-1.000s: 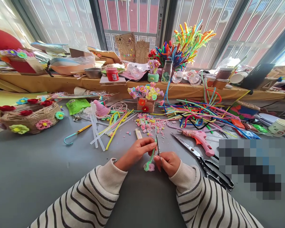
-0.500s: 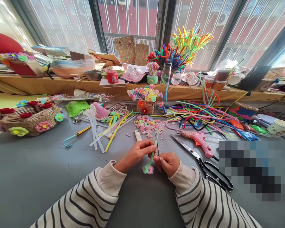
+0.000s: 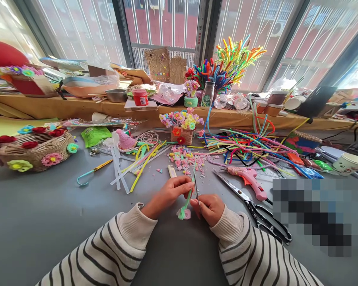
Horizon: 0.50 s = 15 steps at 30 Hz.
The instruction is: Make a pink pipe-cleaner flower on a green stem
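Observation:
My left hand (image 3: 176, 190) is closed, pinching the green fuzzy stem of a pipe-cleaner flower (image 3: 184, 213). Its pink and green bloom hangs downward below the fingers. My right hand (image 3: 209, 208) is closed around a small pair of scissors (image 3: 196, 186), whose thin dark blades point up and away beside the stem. The handles are mostly hidden by my fingers. Just beyond the hands lie many pink and yellow fuzzy clippings (image 3: 186, 157) and a small pale stick-like piece (image 3: 172, 171).
Large black-handled scissors (image 3: 252, 206) and a pink glue gun (image 3: 250, 178) lie to the right. Behind them spreads a heap of pipe cleaners (image 3: 244, 145). Clear glue sticks (image 3: 117, 169) and a flower-trimmed twine basket (image 3: 37, 153) are on the left. A small flower basket (image 3: 181, 135) stands ahead.
The small scissors' blades were spread apart and now look nearly together beside the stem. Both hands keep their grips. The view has shifted slightly.

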Tool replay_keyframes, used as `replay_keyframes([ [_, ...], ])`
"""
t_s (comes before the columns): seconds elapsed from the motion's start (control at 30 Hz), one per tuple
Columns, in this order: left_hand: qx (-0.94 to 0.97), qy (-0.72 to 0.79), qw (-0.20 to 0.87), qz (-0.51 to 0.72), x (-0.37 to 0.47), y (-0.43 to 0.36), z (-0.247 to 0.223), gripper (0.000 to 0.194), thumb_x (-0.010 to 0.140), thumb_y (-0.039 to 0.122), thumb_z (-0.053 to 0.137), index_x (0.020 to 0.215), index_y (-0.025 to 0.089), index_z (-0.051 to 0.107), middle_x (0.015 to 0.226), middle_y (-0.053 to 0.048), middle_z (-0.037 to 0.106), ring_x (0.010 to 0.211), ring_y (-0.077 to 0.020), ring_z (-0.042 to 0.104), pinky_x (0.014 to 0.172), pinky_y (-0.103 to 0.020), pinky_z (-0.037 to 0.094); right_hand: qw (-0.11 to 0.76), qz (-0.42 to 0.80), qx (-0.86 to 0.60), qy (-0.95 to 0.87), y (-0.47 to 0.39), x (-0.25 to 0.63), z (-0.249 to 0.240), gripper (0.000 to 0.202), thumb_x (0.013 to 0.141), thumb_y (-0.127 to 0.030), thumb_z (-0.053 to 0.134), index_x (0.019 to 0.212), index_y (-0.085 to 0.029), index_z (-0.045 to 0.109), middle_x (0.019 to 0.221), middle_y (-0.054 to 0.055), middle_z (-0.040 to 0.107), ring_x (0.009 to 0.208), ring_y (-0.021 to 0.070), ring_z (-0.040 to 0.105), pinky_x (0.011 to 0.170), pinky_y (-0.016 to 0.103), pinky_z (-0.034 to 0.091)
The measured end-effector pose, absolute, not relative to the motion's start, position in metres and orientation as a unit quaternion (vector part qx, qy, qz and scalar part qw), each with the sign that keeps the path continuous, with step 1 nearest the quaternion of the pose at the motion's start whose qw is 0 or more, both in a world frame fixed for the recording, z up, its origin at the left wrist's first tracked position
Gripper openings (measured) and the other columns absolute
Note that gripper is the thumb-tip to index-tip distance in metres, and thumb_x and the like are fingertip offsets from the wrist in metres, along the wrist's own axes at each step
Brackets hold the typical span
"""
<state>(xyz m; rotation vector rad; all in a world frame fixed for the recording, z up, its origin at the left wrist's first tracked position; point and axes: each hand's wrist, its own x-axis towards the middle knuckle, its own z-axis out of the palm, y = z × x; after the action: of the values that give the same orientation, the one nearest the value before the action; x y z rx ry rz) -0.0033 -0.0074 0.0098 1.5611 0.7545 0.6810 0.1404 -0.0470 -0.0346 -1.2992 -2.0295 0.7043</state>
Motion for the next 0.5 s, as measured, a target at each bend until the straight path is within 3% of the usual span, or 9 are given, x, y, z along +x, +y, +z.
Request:
replay_keyframes([
  [0.23,0.660,0.320,0.602,0.314,-0.0037,-0.0066,0.0057,0.021,0.072,0.030,0.042,0.058,0.015,0.044,0.057,0.001,0.039,0.056,-0.0084,0.036,0.059,-0.021,0.031,0.338,0.257,-0.480,-0.768,-0.0472,0.1405,-0.0345,0.057,0.078,-0.048,0.023,0.035,-0.016,0.042,0.037,0.000,0.047,0.038,0.0057,0.041,0.046,0.017,0.034],
  [0.5,0.676,0.310,0.603,0.290,-0.0038,-0.0072,0.0051,0.021,0.071,0.030,0.043,0.058,0.014,0.045,0.057,0.001,0.040,0.057,-0.0085,0.037,0.059,-0.022,0.030,0.331,0.288,-0.487,-0.755,-0.0493,0.1388,-0.0335,0.061,0.075,-0.055,0.021,0.036,-0.015,0.046,0.034,0.000,0.044,0.034,0.0052,0.038,0.040,0.017,0.031],
])
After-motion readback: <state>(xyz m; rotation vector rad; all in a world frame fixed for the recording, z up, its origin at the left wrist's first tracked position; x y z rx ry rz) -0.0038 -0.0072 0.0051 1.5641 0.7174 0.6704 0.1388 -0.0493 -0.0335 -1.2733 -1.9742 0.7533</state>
